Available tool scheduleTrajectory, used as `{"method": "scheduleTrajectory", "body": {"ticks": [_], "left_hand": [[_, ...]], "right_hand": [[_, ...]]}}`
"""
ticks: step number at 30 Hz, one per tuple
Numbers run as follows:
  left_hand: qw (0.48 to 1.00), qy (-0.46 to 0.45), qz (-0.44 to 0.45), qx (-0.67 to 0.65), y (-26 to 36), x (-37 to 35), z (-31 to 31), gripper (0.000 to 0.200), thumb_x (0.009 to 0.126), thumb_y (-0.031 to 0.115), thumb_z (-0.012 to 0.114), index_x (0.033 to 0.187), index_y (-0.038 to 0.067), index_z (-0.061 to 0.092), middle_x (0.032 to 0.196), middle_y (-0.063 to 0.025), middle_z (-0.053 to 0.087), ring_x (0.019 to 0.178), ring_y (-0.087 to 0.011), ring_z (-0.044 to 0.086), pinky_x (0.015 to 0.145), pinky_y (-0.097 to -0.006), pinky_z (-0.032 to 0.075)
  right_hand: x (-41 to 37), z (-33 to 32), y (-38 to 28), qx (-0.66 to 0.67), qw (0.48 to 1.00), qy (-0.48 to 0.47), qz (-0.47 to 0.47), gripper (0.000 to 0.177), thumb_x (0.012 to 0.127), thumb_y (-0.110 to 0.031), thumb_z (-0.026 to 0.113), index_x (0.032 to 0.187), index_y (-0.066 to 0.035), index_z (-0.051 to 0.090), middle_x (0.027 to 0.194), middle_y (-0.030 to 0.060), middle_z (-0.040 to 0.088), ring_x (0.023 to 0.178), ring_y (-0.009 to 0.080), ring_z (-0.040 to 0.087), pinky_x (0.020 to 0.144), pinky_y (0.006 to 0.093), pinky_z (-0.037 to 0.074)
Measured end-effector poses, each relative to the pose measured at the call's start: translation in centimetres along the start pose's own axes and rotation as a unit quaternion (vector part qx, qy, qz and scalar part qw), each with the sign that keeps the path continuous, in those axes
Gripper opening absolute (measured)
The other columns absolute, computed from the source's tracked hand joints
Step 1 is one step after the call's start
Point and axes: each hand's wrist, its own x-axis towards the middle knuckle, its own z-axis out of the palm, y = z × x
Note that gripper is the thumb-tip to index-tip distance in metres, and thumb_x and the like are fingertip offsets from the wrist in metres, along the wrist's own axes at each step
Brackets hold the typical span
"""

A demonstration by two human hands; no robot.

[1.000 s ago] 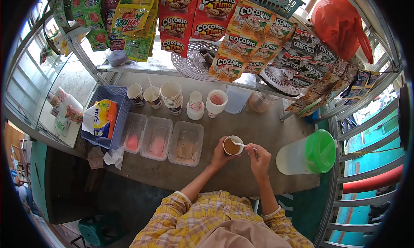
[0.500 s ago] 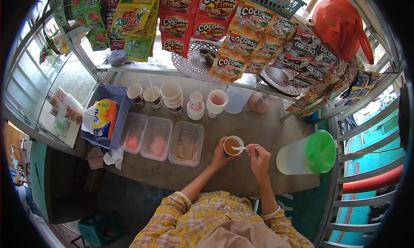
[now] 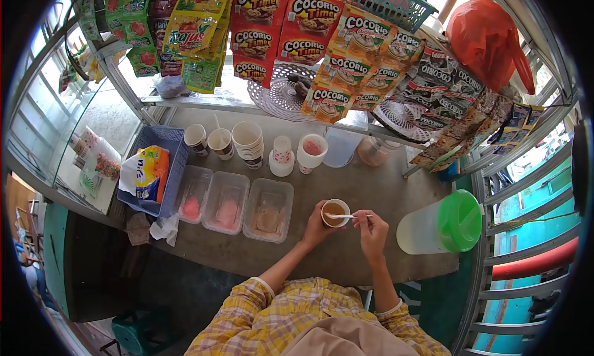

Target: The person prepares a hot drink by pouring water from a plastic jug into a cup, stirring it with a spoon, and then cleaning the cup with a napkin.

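My left hand [image 3: 316, 228] is wrapped round a paper cup [image 3: 335, 225] that holds an orange-brown liquid. A white plastic spoon [image 3: 349, 216] reaches over the rim, its bowl end in the cup at the liquid. My right hand [image 3: 372, 233] pinches the spoon's handle on the cup's right side. Left of the cup stand three clear plastic tubs: one with brownish powder [image 3: 268, 208] and two with pink powder, a middle tub [image 3: 226, 201] and a left tub [image 3: 194, 194].
Stacked paper cups [image 3: 248, 144] and a cup with pink contents [image 3: 312, 149] line the back. A green-lidded pitcher [image 3: 427, 227] lies at the right. A blue basket [image 3: 151, 170] holds a tissue pack. Drink sachets [image 3: 346, 65] hang above the counter.
The spoon has shifted slightly inside the cup and its handle now lies more level. My right hand has dipped a little; the left keeps its hold. The whole view has shifted slightly.
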Motion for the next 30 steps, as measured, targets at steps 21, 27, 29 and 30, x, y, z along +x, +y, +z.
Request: {"method": "scheduleTrajectory", "body": {"ticks": [21,27,29,30], "left_hand": [[1.0,0.012,-0.003,0.006,0.6,0.1,-0.1,0.083,0.059,0.019,0.088,0.124,0.003,0.039,0.113,-0.012,0.058,0.104,-0.0246,0.06,0.087,-0.0349,0.049],[1.0,0.005,-0.014,0.012,-0.2,-0.1,0.1,0.085,0.061,0.023,0.088,0.125,0.004,0.036,0.11,-0.0122,0.06,0.102,-0.0236,0.062,0.085,-0.035,0.05],[1.0,0.007,-0.012,-0.009,0.0,-0.1,0.1,0.083,0.06,0.021,0.088,0.124,0.003,0.038,0.113,-0.0119,0.058,0.102,-0.024,0.061,0.086,-0.0349,0.05],[1.0,0.008,-0.011,-0.019,0.0,-0.1,0.1,0.081,0.06,0.02,0.088,0.123,0.003,0.039,0.114,-0.0117,0.057,0.103,-0.0242,0.06,0.086,-0.0349,0.049]], "right_hand": [[-0.2,0.6,2.0,-0.063,0.997,-0.022,-0.035,0.024,0.092,-0.023,0.06,0.09,0.001,0.068,0.071,0.0052,0.064,0.058,0.0073,0.056,0.052,0.0218,0.042],[-0.5,0.8,3.2,-0.081,0.995,-0.043,-0.04,0.025,0.092,-0.022,0.061,0.09,0.002,0.068,0.071,0.0066,0.064,0.059,0.0085,0.057,0.052,0.0222,0.043],[-0.5,0.7,3.7,-0.096,0.993,-0.046,-0.046,0.025,0.091,-0.022,0.061,0.089,0.002,0.067,0.071,0.0071,0.064,0.059,0.009,0.058,0.053,0.0225,0.043],[-0.6,0.7,3.8,-0.097,0.993,-0.049,-0.044,0.025,0.091,-0.021,0.061,0.089,0.002,0.067,0.07,0.0072,0.064,0.059,0.0091,0.058,0.053,0.0225,0.043]]}}
